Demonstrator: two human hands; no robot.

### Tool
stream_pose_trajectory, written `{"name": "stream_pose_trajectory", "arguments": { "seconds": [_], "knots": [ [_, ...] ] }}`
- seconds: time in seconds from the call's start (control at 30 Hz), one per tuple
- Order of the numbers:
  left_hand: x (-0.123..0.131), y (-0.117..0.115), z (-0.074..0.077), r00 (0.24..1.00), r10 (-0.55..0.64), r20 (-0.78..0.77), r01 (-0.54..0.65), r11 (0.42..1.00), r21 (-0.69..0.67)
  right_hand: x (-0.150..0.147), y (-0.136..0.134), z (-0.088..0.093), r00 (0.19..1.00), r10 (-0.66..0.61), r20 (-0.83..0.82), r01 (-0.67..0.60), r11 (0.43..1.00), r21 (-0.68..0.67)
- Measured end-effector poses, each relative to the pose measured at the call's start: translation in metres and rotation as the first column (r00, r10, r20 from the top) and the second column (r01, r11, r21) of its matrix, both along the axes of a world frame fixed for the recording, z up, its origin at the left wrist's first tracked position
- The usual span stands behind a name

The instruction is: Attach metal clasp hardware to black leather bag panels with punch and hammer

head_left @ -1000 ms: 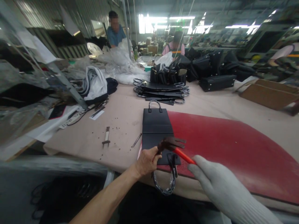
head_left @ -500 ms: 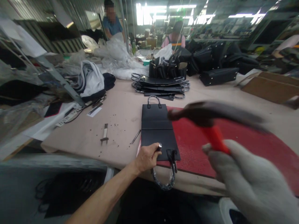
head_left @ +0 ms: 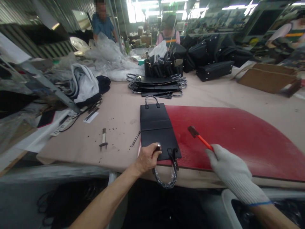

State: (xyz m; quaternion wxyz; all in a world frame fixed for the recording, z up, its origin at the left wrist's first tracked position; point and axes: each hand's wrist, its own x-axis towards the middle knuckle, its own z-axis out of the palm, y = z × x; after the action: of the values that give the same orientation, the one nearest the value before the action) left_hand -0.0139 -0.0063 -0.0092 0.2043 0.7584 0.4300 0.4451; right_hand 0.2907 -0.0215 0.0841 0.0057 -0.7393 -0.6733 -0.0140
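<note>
A black bag panel (head_left: 154, 127) lies flat across the left end of a red board (head_left: 214, 124). One plastic-wrapped handle (head_left: 152, 97) sits at its far end; the other handle (head_left: 166, 184) hangs over the table's near edge. My bare left hand (head_left: 149, 157) is closed around a metal punch (head_left: 159, 146), held on the near part of the panel; only its shiny top shows. My right hand (head_left: 228, 162), in a white knitted glove, grips a hammer (head_left: 202, 140) by its red handle. The dark hammer head is over the board, to the right of the panel.
Left of the panel lie a thin metal rod (head_left: 135, 139), a pronged tool (head_left: 104, 140) and small dark bits. Beyond are stacked bag panels (head_left: 157, 85), black bags (head_left: 164, 65) and a cardboard box (head_left: 267, 78). Other people are at the back.
The hammer has swung down and away from the camera, from a blurred raised position to low over the red board. My left hand keeps its hold on the punch. The view has shifted slightly.
</note>
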Motion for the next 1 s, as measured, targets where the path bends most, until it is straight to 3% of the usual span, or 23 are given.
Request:
{"name": "stream_pose_trajectory", "arguments": {
  "seconds": [0.07, 0.17, 0.23, 0.3, 0.4, 0.5, 0.67, 0.83, 1.0],
  "knots": [
    [-0.001, 0.0, 0.002, 1.0, -0.005, 0.023, 0.005, 1.0, -0.012, -0.001, 0.002, -0.021, 0.997, 0.072, -0.006, -0.07, 0.991, 0.115],
    [-0.001, -0.002, 0.005, 0.999, -0.008, 0.038, 0.01, 0.999, -0.039, -0.026, 0.002, -0.043, 0.951, 0.289, -0.11, -0.238, 0.912, 0.334],
    [-0.002, -0.003, 0.007, 1.0, 0.003, 0.022, -0.002, 0.999, -0.042, -0.053, 0.001, -0.049, 0.877, 0.43, -0.214, -0.333, 0.866, 0.374],
    [-0.002, -0.003, 0.007, 1.0, 0.021, -0.003, -0.021, 1.0, -0.024, -0.079, 0.0, -0.054, 0.82, 0.498, -0.283, -0.406, 0.853, 0.328],
    [-0.003, -0.005, 0.004, 1.0, 0.005, -0.017, -0.003, 0.998, 0.067, -0.102, 0.0, -0.061, 0.819, 0.486, -0.305, -0.41, 0.867, 0.283],
    [-0.004, -0.007, 0.002, 0.999, -0.035, 0.022, 0.031, 0.985, 0.167, -0.104, 0.0, -0.069, 0.824, 0.476, -0.308, -0.4, 0.873, 0.28],
    [-0.007, -0.01, 0.005, 0.982, 0.176, 0.073, -0.173, 0.984, -0.051, -0.098, 0.001, -0.072, 0.819, 0.474, -0.323, -0.399, 0.876, 0.272],
    [-0.007, -0.01, 0.005, 0.991, -0.006, 0.13, 0.004, 1.0, 0.019, -0.1, 0.002, -0.074, 0.819, 0.472, -0.326, -0.398, 0.877, 0.269],
    [-0.005, -0.009, 0.002, 0.896, 0.252, 0.366, -0.154, 0.949, -0.276, -0.1, 0.002, -0.074, 0.815, 0.471, -0.337, -0.401, 0.879, 0.258]
  ]
}}
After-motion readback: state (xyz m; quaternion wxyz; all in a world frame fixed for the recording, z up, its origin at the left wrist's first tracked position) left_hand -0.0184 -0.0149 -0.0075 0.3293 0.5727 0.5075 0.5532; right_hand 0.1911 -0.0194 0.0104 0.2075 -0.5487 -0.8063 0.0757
